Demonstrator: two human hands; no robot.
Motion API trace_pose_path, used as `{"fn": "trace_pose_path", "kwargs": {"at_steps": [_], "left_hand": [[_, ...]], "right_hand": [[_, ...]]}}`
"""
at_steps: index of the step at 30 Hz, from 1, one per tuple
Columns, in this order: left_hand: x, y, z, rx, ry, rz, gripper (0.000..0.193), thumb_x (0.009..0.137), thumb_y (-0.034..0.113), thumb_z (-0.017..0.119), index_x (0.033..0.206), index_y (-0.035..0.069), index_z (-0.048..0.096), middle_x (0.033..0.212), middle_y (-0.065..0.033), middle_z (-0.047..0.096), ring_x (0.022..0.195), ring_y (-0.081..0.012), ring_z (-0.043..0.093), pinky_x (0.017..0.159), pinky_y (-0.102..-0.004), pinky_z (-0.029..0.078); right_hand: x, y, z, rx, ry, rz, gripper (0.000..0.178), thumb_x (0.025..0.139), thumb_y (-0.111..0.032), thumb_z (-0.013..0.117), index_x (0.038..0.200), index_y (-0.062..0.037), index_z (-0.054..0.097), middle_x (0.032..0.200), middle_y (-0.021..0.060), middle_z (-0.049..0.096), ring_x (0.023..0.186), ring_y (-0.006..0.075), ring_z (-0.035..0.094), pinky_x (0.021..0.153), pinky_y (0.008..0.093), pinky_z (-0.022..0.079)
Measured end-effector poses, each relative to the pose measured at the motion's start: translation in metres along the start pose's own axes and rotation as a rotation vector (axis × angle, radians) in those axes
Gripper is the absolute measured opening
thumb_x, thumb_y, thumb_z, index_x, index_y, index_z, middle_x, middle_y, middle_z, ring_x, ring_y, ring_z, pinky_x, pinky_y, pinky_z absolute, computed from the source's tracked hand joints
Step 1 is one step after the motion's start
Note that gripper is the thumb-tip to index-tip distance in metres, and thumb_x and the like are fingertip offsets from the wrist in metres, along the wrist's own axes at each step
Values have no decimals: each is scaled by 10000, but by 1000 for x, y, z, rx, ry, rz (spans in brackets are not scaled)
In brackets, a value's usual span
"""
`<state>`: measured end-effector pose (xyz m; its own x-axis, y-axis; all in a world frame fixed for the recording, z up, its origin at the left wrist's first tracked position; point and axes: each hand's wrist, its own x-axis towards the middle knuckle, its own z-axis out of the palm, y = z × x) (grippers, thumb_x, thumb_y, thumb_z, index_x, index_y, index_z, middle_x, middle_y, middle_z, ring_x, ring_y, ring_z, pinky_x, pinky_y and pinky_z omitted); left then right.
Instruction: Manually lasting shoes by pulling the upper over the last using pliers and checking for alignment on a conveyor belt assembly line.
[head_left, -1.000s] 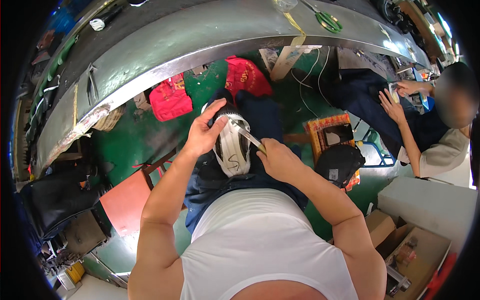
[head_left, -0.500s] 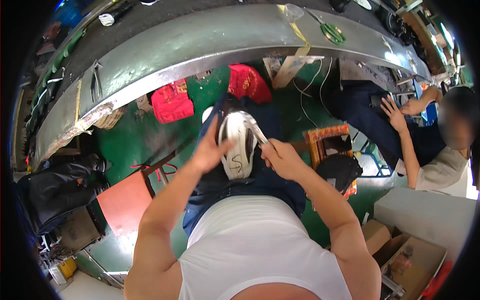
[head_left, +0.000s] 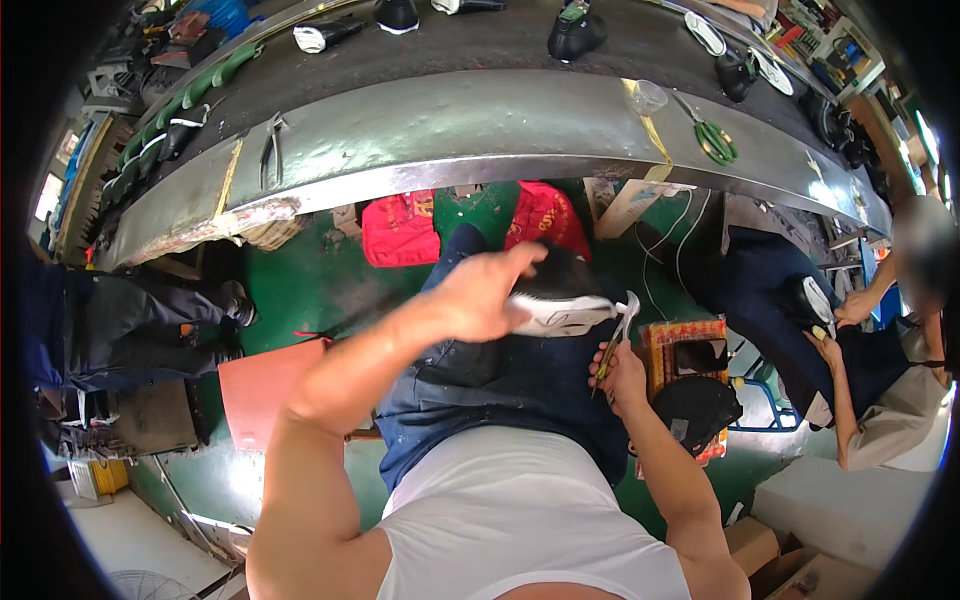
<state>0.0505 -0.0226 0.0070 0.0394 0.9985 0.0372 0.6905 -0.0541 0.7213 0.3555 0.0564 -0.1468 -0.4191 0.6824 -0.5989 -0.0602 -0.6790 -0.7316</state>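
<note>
A shoe with a black upper and white sole (head_left: 562, 315) lies sideways across my lap, its sole edge toward me. My left hand (head_left: 482, 298) is at the shoe's left end, with the thumb side low by the sole and fingers reaching over the dark upper; it is slightly blurred. Metal pincers (head_left: 628, 312) with a yellowish grip are in my right hand (head_left: 623, 378), fingers wrapped around the handle. Their head stands upright at the right end of the sole, touching it or very close.
A metal-edged bench (head_left: 400, 130) runs ahead, holding another pair of pincers (head_left: 272, 150), green-handled scissors (head_left: 716, 142) and several shoes. Red bags (head_left: 400, 230) lie beneath. A pink-topped stool (head_left: 270, 390) is left; a black cap (head_left: 697, 412) and a seated co-worker (head_left: 890, 390) are right.
The shoe has turned from sole-up and lengthwise to sideways. My left hand moved up over its left end; my right hand lowered and moved right with the pincers. The view tilted up.
</note>
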Motion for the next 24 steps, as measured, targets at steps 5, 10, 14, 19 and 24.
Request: {"fn": "trace_pose_path", "kwargs": {"at_steps": [5, 10, 14, 19, 24], "left_hand": [[49, 46, -39, -241, 3, 217, 802, 708, 0, 809, 1395, 67, 399, 1076, -84, 644, 939, -200, 650, 833, -331, 517], [93, -13, -13, -827, -217, 4, 839, 703, -7, 846, 1412, 48, 400, 1123, -66, 620, 1009, -153, 621, 867, -309, 540], [98, -69, 87, -870, -69, -659, 734, 829, 288, 802, 1384, -31, 443, 1284, -153, 584, 1074, -219, 624, 899, -366, 530], [71, -76, 118, -973, -14, -728, 635, 951, 433, 621, 1398, 12, 461, 1229, -131, 638, 1089, -221, 636, 954, -375, 496], [68, -82, 126, -994, -126, -702, 799, 928, 458, 641, 1478, -25, 320, 1374, -187, 525, 1264, -255, 530, 1056, -390, 428]], "right_hand": [[1, -5, -5, 59, 14, 39, 456, 1037, -474, 432, 1120, -37, 531, 883, 71, 589, 734, 189, 600, 603, 345, 503], [-7, -19, 4, -34, -42, 64, 335, 1024, -347, 528, 1130, -29, 536, 895, 65, 587, 734, 167, 592, 598, 324, 501], [-15, -16, 2, -58, -69, 49, 293, 999, -253, 584, 1168, -17, 539, 897, 60, 585, 742, 151, 586, 603, 311, 498], [-33, -24, 6, -276, -183, -65, 330, 969, -171, 600, 1247, -1, 550, 882, 41, 609, 766, 125, 585, 665, 273, 485], [-51, -45, 18, -719, -226, -86, 276, 969, -195, 582, 1152, 11, 594, 854, 52, 660, 755, 124, 626, 697, 276, 489]]}}
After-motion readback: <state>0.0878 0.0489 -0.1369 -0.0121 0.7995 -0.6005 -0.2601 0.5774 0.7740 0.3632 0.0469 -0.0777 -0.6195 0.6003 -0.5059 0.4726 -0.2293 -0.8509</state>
